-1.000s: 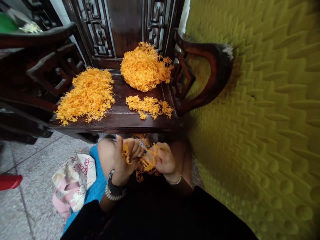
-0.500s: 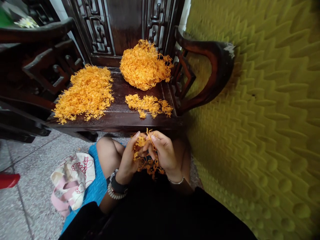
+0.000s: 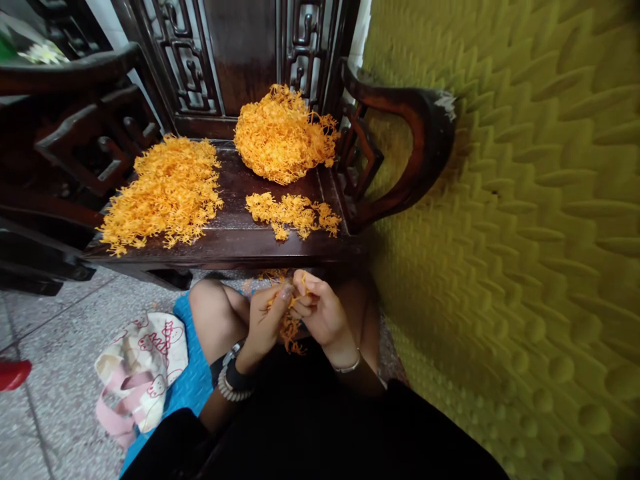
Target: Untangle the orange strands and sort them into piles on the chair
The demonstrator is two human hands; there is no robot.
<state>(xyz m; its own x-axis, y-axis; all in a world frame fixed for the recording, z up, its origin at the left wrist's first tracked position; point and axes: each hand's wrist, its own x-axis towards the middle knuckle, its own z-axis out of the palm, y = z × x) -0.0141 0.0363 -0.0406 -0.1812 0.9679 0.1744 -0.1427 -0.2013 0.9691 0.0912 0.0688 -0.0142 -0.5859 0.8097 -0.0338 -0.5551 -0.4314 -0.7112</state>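
Observation:
Close together over my lap, my left hand [image 3: 264, 321] and my right hand [image 3: 326, 315] work on small orange branching pieces. The left hand is closed round some of them, and a cluster of orange pieces [image 3: 291, 328] hangs below the fingers. Thumb and finger of the right hand pinch one orange piece [image 3: 304, 283]; its lower part is hidden by the fingers. On the wooden chair seat [image 3: 227, 200] ahead lie a wide heap [image 3: 165, 193] at left, a rounded mound [image 3: 280, 137] at the back and a small strip of pieces [image 3: 293, 212] near the front.
A curved chair arm [image 3: 425, 133] rises at the right, beside a yellow-green textured wall covering [image 3: 525, 233]. Below left, a white cloth bag with pink straps [image 3: 150, 347] lies by a blue mat [image 3: 193, 373]. A red object [image 3: 14, 375] shows at the left edge.
My right hand has lifted and turned slightly, with the pinched piece now mostly behind its fingers. Fewer orange pieces show below the hands. The whole view has shifted slightly.

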